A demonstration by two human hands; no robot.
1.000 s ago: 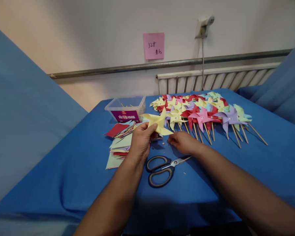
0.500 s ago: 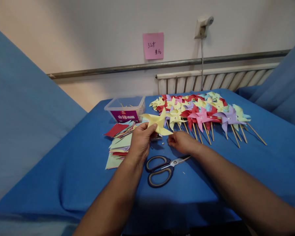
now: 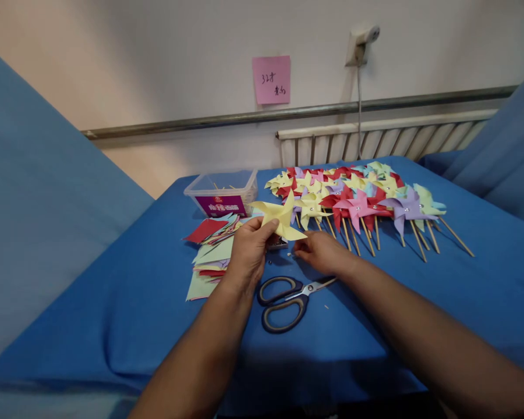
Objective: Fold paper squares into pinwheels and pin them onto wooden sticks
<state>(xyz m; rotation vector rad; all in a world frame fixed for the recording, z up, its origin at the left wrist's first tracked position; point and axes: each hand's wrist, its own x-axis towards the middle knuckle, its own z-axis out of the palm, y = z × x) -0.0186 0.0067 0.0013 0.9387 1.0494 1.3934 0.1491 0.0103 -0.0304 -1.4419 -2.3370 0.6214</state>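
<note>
My left hand point(image 3: 250, 251) is closed on a yellow paper pinwheel head point(image 3: 280, 216), held up a little above the blue cloth. My right hand point(image 3: 324, 254) rests low on the cloth just right of it, fingers curled and pinched at small pale bits point(image 3: 290, 254) on the cloth; what the fingertips hold is too small to name. Black-handled scissors point(image 3: 288, 298) lie shut right below both hands. Left of my left hand lies a stack of cut coloured paper squares point(image 3: 210, 253).
Several finished pinwheels on wooden sticks point(image 3: 361, 203) lie in rows at the back right. A clear plastic box with a purple label point(image 3: 222, 192) stands at the back left. Blue cushions rise on both sides; a radiator point(image 3: 384, 138) and a pink note point(image 3: 271, 80) are behind.
My right hand has crept slightly left toward the small bits on the cloth. My left hand and the yellow pinwheel have stayed put.
</note>
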